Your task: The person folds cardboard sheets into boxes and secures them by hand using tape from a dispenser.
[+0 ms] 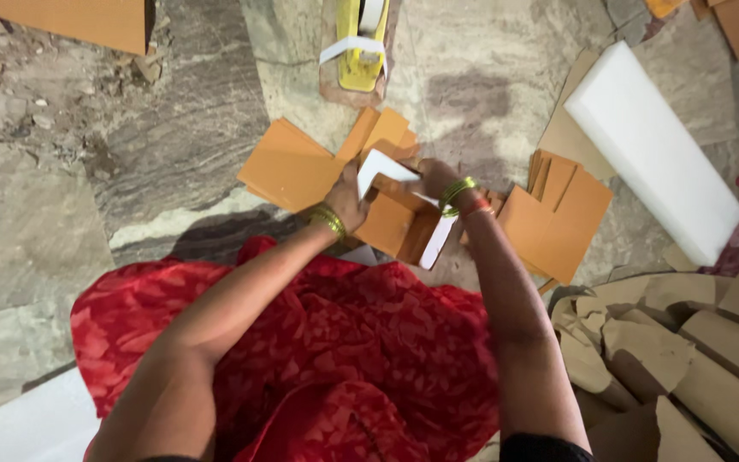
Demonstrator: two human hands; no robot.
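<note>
Hands working mid-floor: left hand (348, 198) pinching orange box (391, 224), right hand (432, 177) gripping white foam insert (381, 166) inside. Probably best pressing corners square, keeping flaps clear, foam block (653, 151) lying well right.

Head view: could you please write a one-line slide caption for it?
Both hands, left and right, hold a small orange cardboard box with white strips above a stone floor.

views: 1, head-worn
facing: straight down onto stone floor (173, 145)
range: close, arm's length over both hands
overlap: none
</note>
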